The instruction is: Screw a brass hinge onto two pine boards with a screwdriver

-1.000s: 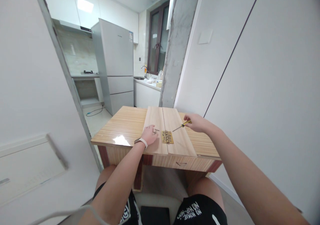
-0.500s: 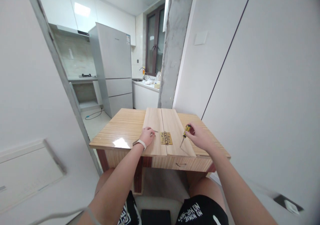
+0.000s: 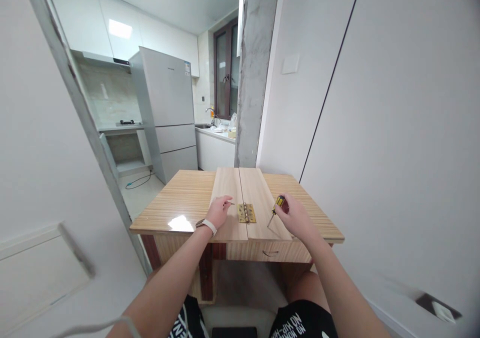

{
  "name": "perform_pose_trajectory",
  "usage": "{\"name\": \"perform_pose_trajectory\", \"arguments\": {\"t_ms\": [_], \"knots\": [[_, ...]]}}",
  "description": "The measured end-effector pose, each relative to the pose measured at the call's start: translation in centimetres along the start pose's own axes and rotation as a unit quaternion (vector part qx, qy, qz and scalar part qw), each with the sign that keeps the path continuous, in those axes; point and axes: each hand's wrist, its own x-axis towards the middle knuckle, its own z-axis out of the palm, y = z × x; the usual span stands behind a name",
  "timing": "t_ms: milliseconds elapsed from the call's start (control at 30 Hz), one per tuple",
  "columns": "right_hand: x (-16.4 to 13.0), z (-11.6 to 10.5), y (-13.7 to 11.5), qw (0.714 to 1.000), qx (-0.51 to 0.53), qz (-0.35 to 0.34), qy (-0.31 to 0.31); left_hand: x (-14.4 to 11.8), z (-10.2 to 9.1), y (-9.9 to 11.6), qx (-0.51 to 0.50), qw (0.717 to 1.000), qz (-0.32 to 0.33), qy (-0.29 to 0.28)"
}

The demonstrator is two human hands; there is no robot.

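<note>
Hinge (image 3: 246, 213): brass-coloured, spread flat across the seam, one leaf on the left board (image 3: 227, 185) and one on the right board (image 3: 255, 183); probably set there to line up with the joint; marked with dark spots, too small to tell as holes or screw heads

Boards: laid side by side, running front to back over the desk (image 3: 180, 198); likely butted together to give both leaves a level bed

Left hand (image 3: 218, 212): pinched together on a slim pointed piece (image 3: 231, 204), too small to identify; above the left board, just beside the hinge, presumably for a short reach to the metal

Right hand (image 3: 295, 217): clamped around the handle of a screwdriver (image 3: 278, 205), well over to the right of the hinge

Screwdriver: yellow and black at the grip, slanted tip-down over the right board, apart from the hinge; cannot tell whether touching wood; held this way probably for ready control

Drawer (image 3: 243, 251): closed, below the near ends of the boards; no view inside

Refrigerator (image 3: 176, 98): closed at every door; no view inside

Sink (image 3: 203, 126): sunk in the far counter, too distant to see into; near a plastic bag (image 3: 233, 122) and small yellow box (image 3: 232, 134)
</note>
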Motion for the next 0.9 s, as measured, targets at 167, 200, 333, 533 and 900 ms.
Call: {"name": "perform_pose_trajectory", "arguments": {"t_ms": [167, 200, 333, 533, 900], "knots": [[0.0, 0.7, 0.0, 1.0, -0.001, 0.012, 0.003, 0.4, 0.6, 1.7, -0.077, 0.997, -0.007, 0.0], [0.0, 0.8, -0.1, 1.0, 0.002, 0.019, -0.006, 0.5, 0.9, 1.9, -0.095, 0.995, -0.02, 0.003], [-0.4, 1.6, -0.2, 0.998, 0.024, 0.046, -0.023, 0.5, 2.1, 2.4, -0.136, 0.99, -0.049, 0.001], [-1.2, 3.3, 0.7, 0.989, 0.113, 0.094, 0.023, -0.1, 3.5, 2.6, -0.147, 0.985, -0.086, 0.0], [-1.8, 5.8, 3.6, 0.94, 0.267, 0.193, 0.086, -1.0, 3.4, 3.3, -0.156, 0.983, -0.096, -0.001]]}}
